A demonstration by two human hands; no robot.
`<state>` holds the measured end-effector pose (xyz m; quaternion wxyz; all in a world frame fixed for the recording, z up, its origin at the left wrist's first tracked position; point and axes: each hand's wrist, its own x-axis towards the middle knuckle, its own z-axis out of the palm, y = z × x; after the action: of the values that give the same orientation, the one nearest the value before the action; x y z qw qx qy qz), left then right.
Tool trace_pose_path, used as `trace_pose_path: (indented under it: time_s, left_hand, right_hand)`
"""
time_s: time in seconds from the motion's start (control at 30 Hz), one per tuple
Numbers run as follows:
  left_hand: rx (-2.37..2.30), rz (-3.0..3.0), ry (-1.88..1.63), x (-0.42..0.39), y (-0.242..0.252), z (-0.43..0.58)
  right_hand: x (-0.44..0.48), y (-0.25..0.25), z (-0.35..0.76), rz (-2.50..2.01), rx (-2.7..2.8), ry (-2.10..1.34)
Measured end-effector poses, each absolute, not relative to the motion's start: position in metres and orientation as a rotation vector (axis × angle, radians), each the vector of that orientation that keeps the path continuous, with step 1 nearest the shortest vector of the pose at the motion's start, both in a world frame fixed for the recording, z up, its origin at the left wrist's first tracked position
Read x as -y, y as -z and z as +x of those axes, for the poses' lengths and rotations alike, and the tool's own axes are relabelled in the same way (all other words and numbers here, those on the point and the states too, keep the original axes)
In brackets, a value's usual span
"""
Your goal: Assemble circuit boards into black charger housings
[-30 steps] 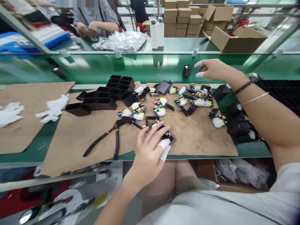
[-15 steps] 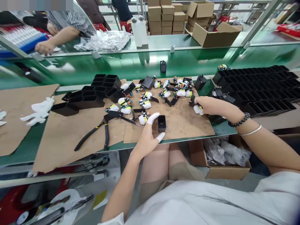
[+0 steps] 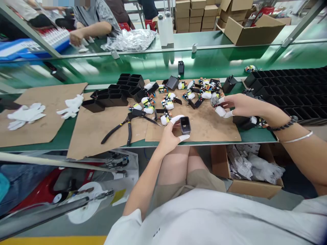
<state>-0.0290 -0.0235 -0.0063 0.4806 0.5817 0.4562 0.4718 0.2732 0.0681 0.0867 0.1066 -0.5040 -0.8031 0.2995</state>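
My left hand (image 3: 169, 137), with white finger cots on its fingertips, grips a small open-topped black plastic case (image 3: 185, 126) near the table's front edge. The case stands upright, its hollow inside showing. To the right, my right hand (image 3: 238, 106) also wears finger cots. Its fingers pinch a small circuit board assembly (image 3: 215, 101) above the cardboard sheet (image 3: 204, 127); part of the assembly is hidden by the fingers. Several more circuit boards (image 3: 168, 101) with white and yellow parts lie behind my left hand. Black-and-yellow-handled pliers (image 3: 129, 124) lie to its left.
Black cases stand in a block (image 3: 293, 88) at right and a smaller group (image 3: 114, 92) at left. White gloves (image 3: 27, 115) lie far left. An open carton (image 3: 249, 189) sits below the table. Across the bench, a co-worker's hand (image 3: 76, 36) is near crumpled plastic (image 3: 133, 39).
The view has shifted, showing more of the table's left side. The black case is tilted less away from me, and my right hand has turned, still holding the circuit board assembly.
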Motion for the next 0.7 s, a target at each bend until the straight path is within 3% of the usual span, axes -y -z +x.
trace_pose_path:
  time_s: [0.1, 0.2, 0.37, 0.7]
  left_hand:
    - [-1.115, 1.441, -1.225, 0.044, -0.01, -0.027]
    - [-1.131, 1.506, -1.3, 0.068, -0.029, -0.024]
    - [-1.167, 1.609, -1.392, 0.094, -0.052, -0.022]
    - [-1.175, 1.835, -1.364, 0.101, -0.06, -0.028]
  right_hand:
    - [-0.022, -0.089, 0.245, -1.041, 1.72, -1.297]
    - [0.034, -0.086, 0.204, -0.818, 1.446, -1.214]
    - [0.084, -0.071, 0.163, -0.675, 1.504, -1.048]
    - [0.089, -0.069, 0.173, -0.634, 1.648, -0.957]
